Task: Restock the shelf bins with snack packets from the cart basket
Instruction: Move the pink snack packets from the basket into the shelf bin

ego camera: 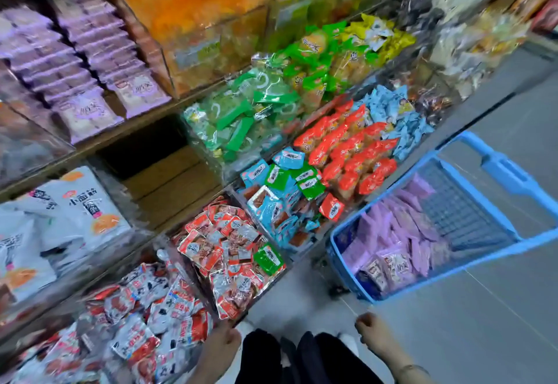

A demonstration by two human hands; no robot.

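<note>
Purple snack packets [401,232] lie in the cart basket [483,258], far-right of both hands; basket's long axis runs far-right. Right hand [370,334] is nearer (basket's near corner just beyond it); left hand [222,343] is by the shelf bins. Both empty, fingers loosely curled.

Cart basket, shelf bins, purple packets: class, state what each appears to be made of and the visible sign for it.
Cart basket: likely moulded plastic, uniform matte blue with a gridded wall. Shelf bins: probably clear rigid plastic such as acrylic; packets show through the walls. Purple packets: seemingly thin plastic film, slightly glossy, creased and overlapping.
</note>
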